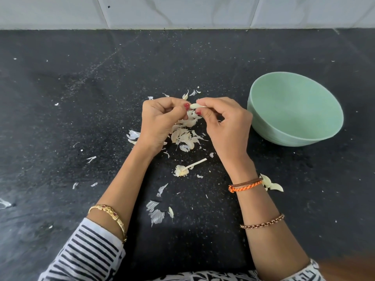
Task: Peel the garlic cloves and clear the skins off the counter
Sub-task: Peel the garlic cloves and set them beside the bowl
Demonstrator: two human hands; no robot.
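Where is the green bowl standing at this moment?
In the head view the green bowl stands on the black counter at the right, just beside the right hand and apart from the heap of skins.

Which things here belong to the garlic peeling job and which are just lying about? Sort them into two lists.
Part of the job:
garlic clove, pinched between left hand and right hand
pile of skins on the counter
scattered skins nearer the person
green bowl, nothing visible inside

Just lying about:
bare garlic stem
tiled wall
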